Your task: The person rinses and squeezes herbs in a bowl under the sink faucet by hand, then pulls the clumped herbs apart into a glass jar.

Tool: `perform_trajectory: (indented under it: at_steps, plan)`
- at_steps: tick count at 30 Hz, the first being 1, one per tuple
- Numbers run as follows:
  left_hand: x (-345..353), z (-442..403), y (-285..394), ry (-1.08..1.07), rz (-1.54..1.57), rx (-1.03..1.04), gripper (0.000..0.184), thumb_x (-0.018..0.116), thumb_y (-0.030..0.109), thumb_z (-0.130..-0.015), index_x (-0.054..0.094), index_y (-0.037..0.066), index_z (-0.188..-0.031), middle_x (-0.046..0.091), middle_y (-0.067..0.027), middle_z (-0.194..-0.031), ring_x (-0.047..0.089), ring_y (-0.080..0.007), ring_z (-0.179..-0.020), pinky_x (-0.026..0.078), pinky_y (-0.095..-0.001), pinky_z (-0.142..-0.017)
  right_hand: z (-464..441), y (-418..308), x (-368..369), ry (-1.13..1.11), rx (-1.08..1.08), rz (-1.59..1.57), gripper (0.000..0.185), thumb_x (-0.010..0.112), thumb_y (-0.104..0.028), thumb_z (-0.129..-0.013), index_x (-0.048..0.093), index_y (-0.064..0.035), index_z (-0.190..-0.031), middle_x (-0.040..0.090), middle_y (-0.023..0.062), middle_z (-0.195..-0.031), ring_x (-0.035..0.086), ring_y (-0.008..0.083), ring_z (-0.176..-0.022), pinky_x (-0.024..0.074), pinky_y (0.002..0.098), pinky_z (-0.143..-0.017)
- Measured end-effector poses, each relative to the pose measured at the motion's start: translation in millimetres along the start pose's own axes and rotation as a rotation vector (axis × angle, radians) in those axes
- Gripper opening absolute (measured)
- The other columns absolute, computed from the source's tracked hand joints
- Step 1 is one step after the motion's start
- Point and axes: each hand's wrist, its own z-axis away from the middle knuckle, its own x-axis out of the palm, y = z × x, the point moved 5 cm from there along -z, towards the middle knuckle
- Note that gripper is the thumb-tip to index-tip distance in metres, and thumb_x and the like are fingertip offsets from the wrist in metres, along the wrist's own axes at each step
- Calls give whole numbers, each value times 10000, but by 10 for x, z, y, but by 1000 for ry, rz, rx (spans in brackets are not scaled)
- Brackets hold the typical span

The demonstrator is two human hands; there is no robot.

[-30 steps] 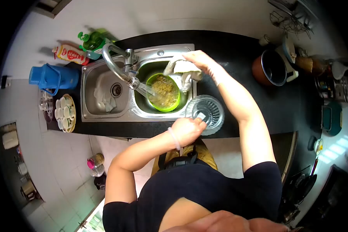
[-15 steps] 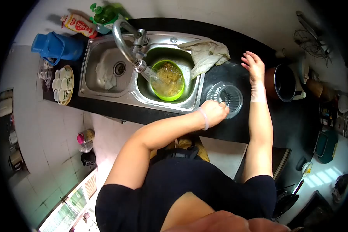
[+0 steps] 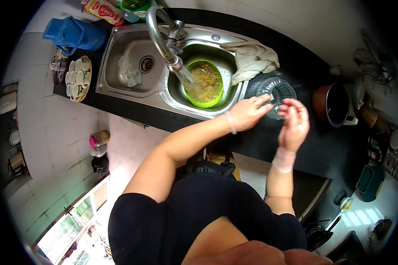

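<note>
A clear ribbed glass bowl (image 3: pixel 285 88) sits on the dark counter to the right of the sink. My left hand (image 3: pixel 247 114) is at its near left side, fingers stretched out and apart; whether a fingertip touches the rim I cannot tell. On the bowl's near right side is my right hand (image 3: pixel 295 126), raised, slightly blurred, its fingers loosely bent with nothing visible in them. In the right sink basin, a green bowl (image 3: pixel 201 104) holds water and a yellowish-brown stringy mass (image 3: pixel 206 79). Water runs into it from the faucet (image 3: pixel 174 65).
A pale cloth (image 3: pixel 254 59) drapes over the sink's right corner. To the right stands a dark-lined pot (image 3: pixel 336 106). A blue jug (image 3: pixel 77 35) and a tray of white cups (image 3: pixel 78 78) are left of the sink. Another pale cloth (image 3: pixel 129 73) lies in the left basin.
My left hand has uncurled from the glass bowl's edge, fingers now extended. My right hand has come back from the far counter toward the bowl. The whole view has shifted slightly.
</note>
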Motion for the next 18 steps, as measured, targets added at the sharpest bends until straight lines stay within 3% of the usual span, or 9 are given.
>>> perform_trajectory:
  at_steps: [3, 5, 9, 11, 13, 15, 16, 17, 18]
  plan:
    - [-275, 563, -334, 64, 138, -43, 325, 608, 6, -714, 553, 55, -1031, 575, -158, -1026, 585, -345, -880, 486, -363, -789, 416, 423, 436, -149, 139, 32, 158, 511, -20, -890, 572, 20, -1030, 618, 84, -976, 595, 108, -804, 493, 222, -666]
    - [-374, 1126, -798, 117, 111, -351, 208, 601, 28, -741, 590, 41, -948, 599, -127, -917, 596, -270, -865, 495, -341, -746, 574, 915, 606, -270, 282, 93, 154, 514, -19, -883, 583, 21, -1015, 620, 71, -971, 598, 107, -784, 491, 217, -666]
    - [-507, 2132, -1909, 494, 765, -1340, 150, 579, 42, -802, 603, 7, -946, 630, -71, -852, 601, -144, -763, 484, -269, -726, 540, 1544, 864, -309, 353, 246, 181, 545, -53, -834, 611, 26, -982, 645, 71, -860, 591, 97, -714, 476, 228, -660]
    - [-623, 2271, -2267, 370, 476, -1215, 171, 580, 51, -807, 608, 8, -970, 640, -84, -897, 606, -154, -791, 483, -270, -736, 428, 1762, 1007, -339, 449, 329, 200, 558, -73, -820, 619, 25, -983, 650, 69, -823, 587, 100, -695, 471, 237, -656]
    - [-633, 2215, -2357, 292, 578, -1277, 275, 583, 59, -800, 593, 7, -1070, 634, -125, -999, 605, -170, -872, 475, -276, -771, 297, 2071, 1101, -336, 429, 404, 238, 547, -94, -820, 626, -2, -1025, 645, 79, -780, 580, 117, -690, 460, 247, -666]
    - [-525, 2120, -2403, 289, 727, -1311, 330, 579, 64, -800, 574, 4, -1125, 627, -139, -1045, 601, -186, -930, 470, -288, -799, 148, 2229, 1176, -419, 369, 641, 242, 544, -97, -819, 628, -20, -1033, 652, 121, -865, 615, 173, -758, 475, 274, -719]
    - [-575, 1964, -2362, 124, 593, -1229, 385, 573, 69, -797, 544, -3, -1174, 611, -164, -1096, 581, -231, -1020, 450, -305, -852, 79, 2147, 1313, -444, 171, 758, 263, 545, -85, -806, 620, -41, -1054, 628, 156, -1023, 613, 261, -933, 464, 318, -848]
    - [-629, 1851, -2299, -17, 476, -1183, 428, 543, 52, -797, 490, -9, -1218, 558, -205, -1169, 557, -308, -1068, 430, -333, -900, 21, 2226, 1396, -544, -28, 824, 346, 530, -44, -783, 584, -71, -1124, 535, 164, -1215, 504, 321, -1135, 398, 352, -976]
    - [-597, 1795, -2316, -22, 333, -1009, 440, 533, 51, -799, 466, -8, -1230, 520, -223, -1202, 541, -343, -1072, 420, -345, -918, -21, 2237, 1516, -618, -114, 907, 398, 520, -21, -769, 560, -89, -1159, 487, 165, -1267, 456, 335, -1178, 371, 365, -1003]
